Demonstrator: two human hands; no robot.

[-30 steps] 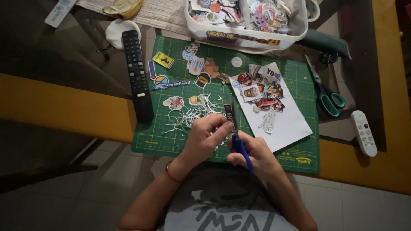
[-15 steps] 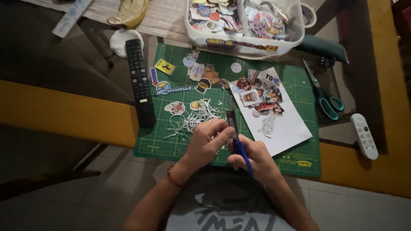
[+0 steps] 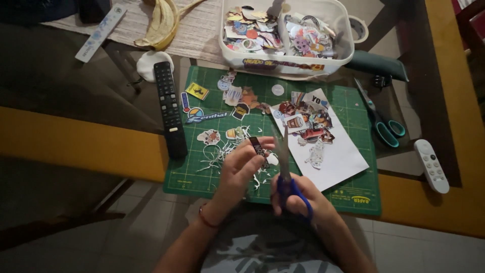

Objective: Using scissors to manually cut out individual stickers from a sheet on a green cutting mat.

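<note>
- Small dark sticker strip (image 3: pixel 257 150): pinched between the fingers of the left hand (image 3: pixel 241 169), held above the near part of the green cutting mat (image 3: pixel 202 177).
- Blue-handled scissors (image 3: pixel 286 174): the right hand (image 3: pixel 298 199) is closed through the handles, blades pointing away from the body and parted, just beside the strip.
- Both forearms rise from the bottom edge; a red band sits on the left wrist.
- White paper trimmings (image 3: pixel 222 151) lie on the mat under the hands.
- The mat rests on a dark glass table with a yellow frame (image 3: pixel 76 146); pale floor tiles show below.
- Right of the strip, a white sheet (image 3: pixel 338 162) carries colourful cut-outs.
- Left, a long black remote (image 3: pixel 169 108); right, teal scissors (image 3: pixel 381 119) and a white remote (image 3: pixel 431 166).
- Farthest, a white tub (image 3: pixel 283 63) full of stickers and a banana peel (image 3: pixel 161 23).
</note>
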